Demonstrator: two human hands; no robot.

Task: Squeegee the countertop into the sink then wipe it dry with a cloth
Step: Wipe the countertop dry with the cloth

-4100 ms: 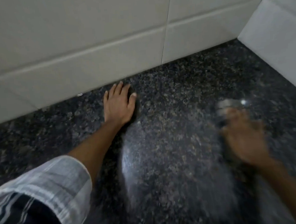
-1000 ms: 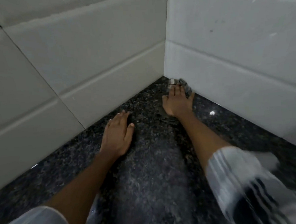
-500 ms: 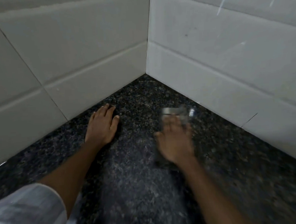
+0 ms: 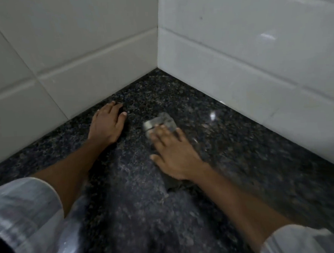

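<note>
The dark speckled granite countertop (image 4: 242, 151) fills the lower view and runs into a tiled corner. My right hand (image 4: 173, 155) presses flat on a grey cloth (image 4: 160, 123), whose far edge sticks out past my fingertips; a darker part of it shows under my wrist. The hand and cloth are motion-blurred. My left hand (image 4: 108, 124) lies flat on the counter, fingers spread, close to the left wall and holding nothing. No squeegee or sink is in view.
White tiled walls (image 4: 245, 49) meet in a corner at the back and bound the counter on the left and right. A paler, streaked band (image 4: 136, 187) runs down the counter between my arms.
My right hand has pulled the cloth back from the corner towards me, then shifted it slightly left. My left hand stays planted flat by the left wall.
</note>
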